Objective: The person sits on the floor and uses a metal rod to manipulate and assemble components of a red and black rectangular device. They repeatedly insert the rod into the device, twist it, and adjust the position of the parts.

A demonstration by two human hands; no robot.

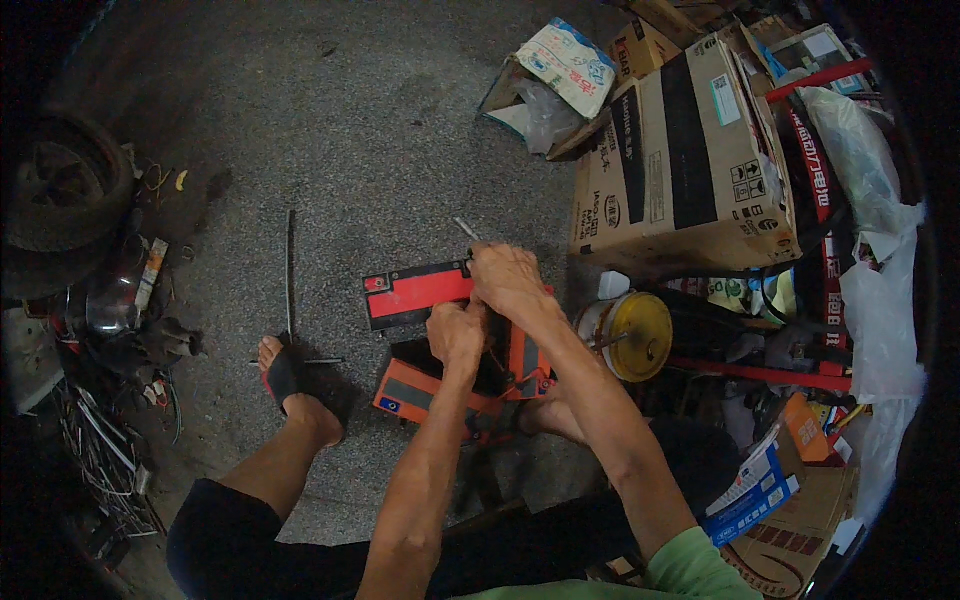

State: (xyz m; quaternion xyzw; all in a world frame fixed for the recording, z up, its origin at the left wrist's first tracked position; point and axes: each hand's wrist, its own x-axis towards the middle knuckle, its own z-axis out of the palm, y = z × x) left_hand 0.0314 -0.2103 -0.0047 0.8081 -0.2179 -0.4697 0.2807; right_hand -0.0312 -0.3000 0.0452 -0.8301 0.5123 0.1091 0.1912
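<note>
My right hand [508,280] is closed round a hand tool whose short metal end [466,228] sticks out past the fingers; its kind does not show. Just below it, my left hand [458,335] is closed, and whatever its fingers hold is hidden. Both hands are at the right end of a red-topped black battery [420,292] on the floor. Nearer to me sits an orange battery [408,388] with a dark grey stripe. Another orange battery [526,358] stands partly behind my right forearm.
A bucket [640,338] with a yellow lid stands right of my hands, before a large carton [650,160]. A long thin metal rod [291,260] lies on the floor ahead of my left foot. At the left are a tyre [75,200] and tangled wires [105,440].
</note>
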